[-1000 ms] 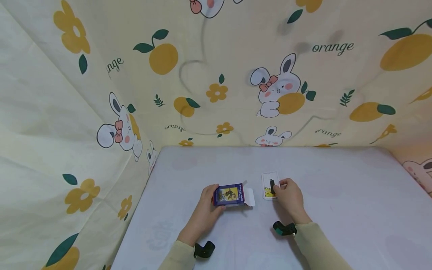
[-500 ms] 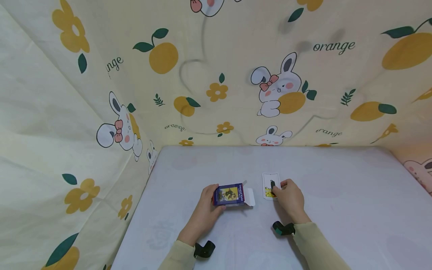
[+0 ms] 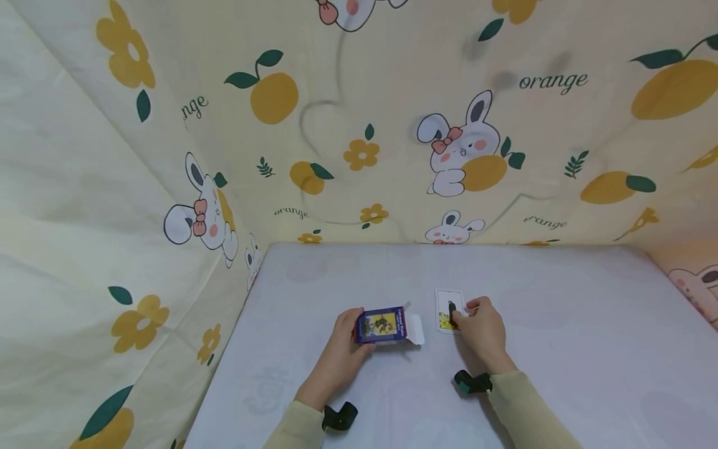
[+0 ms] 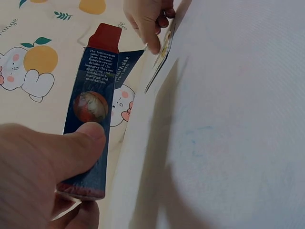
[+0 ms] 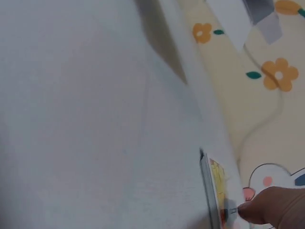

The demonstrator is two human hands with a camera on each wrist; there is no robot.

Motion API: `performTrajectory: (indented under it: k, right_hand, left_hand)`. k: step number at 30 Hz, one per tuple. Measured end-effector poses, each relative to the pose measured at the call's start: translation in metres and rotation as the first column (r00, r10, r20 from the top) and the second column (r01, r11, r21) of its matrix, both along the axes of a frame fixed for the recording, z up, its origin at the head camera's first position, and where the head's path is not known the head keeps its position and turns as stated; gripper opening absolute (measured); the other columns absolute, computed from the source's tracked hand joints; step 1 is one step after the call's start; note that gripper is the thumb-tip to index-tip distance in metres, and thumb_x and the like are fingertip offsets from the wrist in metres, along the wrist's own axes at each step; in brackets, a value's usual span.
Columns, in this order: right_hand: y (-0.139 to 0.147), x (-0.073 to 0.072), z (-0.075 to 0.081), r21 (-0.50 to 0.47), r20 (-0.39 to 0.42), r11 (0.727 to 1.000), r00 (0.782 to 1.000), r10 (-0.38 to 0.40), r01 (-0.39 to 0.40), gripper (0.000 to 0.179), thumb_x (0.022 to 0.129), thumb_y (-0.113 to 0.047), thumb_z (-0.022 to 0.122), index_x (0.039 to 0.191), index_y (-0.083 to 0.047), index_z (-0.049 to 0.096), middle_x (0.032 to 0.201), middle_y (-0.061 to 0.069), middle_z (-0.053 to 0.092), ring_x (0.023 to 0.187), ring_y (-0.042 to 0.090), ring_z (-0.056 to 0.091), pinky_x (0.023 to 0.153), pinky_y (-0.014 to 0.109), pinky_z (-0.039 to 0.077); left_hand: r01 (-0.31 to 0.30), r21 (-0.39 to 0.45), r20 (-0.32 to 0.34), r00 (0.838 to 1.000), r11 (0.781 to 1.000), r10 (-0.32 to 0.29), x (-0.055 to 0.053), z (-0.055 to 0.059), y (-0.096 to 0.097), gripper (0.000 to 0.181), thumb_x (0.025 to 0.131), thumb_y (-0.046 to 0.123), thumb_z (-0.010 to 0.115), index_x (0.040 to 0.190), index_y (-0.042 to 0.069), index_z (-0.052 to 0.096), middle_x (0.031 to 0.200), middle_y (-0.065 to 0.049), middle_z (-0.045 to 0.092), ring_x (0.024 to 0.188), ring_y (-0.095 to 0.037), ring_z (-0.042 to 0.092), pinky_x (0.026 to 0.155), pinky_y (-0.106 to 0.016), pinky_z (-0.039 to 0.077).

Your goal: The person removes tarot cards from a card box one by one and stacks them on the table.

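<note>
My left hand [image 3: 338,349] grips a blue card box [image 3: 381,325] by its left end, above the table. Its white end flap [image 3: 414,329] hangs open toward the right. In the left wrist view the thumb lies along the printed narrow side of the box [image 4: 90,81]. A small deck of illustrated cards [image 3: 445,304] lies just right of the box, a black figure and yellow patch on its top card. My right hand [image 3: 483,332] holds this deck at its right edge, thumb on the top card. The right wrist view shows the thumb [image 5: 269,207] on the stacked cards [image 5: 215,183].
A white cloth covers the table [image 3: 561,324]. Behind it and to the left hangs a cream curtain [image 3: 392,93] printed with rabbits and oranges. A black wrist camera [image 3: 339,416] sits on the left wrist, and another camera [image 3: 472,381] on the right.
The top card has slid slightly toward the person, and the deck's edges look more even. The left hand and the box have hardly moved.
</note>
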State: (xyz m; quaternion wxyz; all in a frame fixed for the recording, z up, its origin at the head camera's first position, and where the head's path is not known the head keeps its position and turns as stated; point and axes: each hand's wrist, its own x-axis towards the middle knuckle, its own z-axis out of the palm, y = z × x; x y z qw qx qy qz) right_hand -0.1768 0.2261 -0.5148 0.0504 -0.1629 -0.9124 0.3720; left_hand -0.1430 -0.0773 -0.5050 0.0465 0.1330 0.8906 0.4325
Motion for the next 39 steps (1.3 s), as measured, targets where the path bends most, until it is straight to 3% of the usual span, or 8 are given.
performTrajectory:
  k: [5,10,22,30,39]
  right_hand:
    - [-0.006,0.008,0.008,-0.060,-0.038,0.998,0.999,0.025,-0.028,0.045,0.091,-0.037,0.066,0.115,-0.001,0.052,0.089,0.011,0.053,0.074,0.023,0.049,0.058,0.031,0.039]
    - [-0.017,0.017,0.016,-0.109,-0.059,0.991,0.995,0.075,-0.081,0.048,0.089,-0.046,0.066,0.111,-0.005,0.055,0.088,0.008,0.054,0.073,0.021,0.049,0.057,0.029,0.041]
    - [-0.042,0.027,0.024,-0.182,-0.039,0.969,0.986,0.160,-0.165,0.053,0.082,-0.054,0.072,0.103,-0.007,0.058,0.086,0.006,0.057,0.075,0.020,0.050,0.061,0.028,0.043]
    - [-0.051,0.028,0.019,-0.310,-0.023,0.924,0.974,0.227,-0.223,0.048,0.080,-0.046,0.077,0.099,-0.007,0.058,0.082,0.007,0.058,0.071,0.019,0.052,0.055,0.024,0.045]
    - [-0.056,0.029,0.016,-0.317,-0.028,0.907,0.959,0.282,-0.276,0.030,0.083,-0.028,0.077,0.092,-0.005,0.059,0.076,0.004,0.060,0.069,0.017,0.053,0.056,0.025,0.045]
  left_hand:
    - [-0.006,-0.010,0.011,1.000,1.000,0.006,-0.001,-0.001,0.000,0.074,0.092,0.024,0.068,0.153,0.021,0.025,0.154,-0.002,0.025,0.139,-0.020,0.031,0.112,-0.038,0.029]
    - [-0.005,-0.014,0.004,1.000,1.000,0.005,-0.001,-0.001,0.001,0.074,0.092,0.025,0.068,0.153,0.021,0.025,0.154,-0.001,0.025,0.139,-0.019,0.031,0.112,-0.037,0.029]
    - [0.012,-0.002,0.015,1.000,1.000,-0.012,0.000,0.000,0.003,0.076,0.091,0.025,0.069,0.153,0.019,0.025,0.154,-0.002,0.024,0.139,-0.022,0.030,0.113,-0.040,0.027]
    - [0.018,-0.011,0.005,1.000,1.000,-0.018,-0.001,0.000,0.005,0.076,0.091,0.026,0.069,0.153,0.019,0.026,0.154,0.000,0.025,0.139,-0.021,0.030,0.113,-0.039,0.028]
    - [0.025,0.000,0.005,1.000,1.000,-0.025,-0.001,0.001,0.007,0.076,0.090,0.024,0.070,0.152,0.018,0.027,0.153,-0.001,0.027,0.138,-0.021,0.031,0.112,-0.040,0.029]
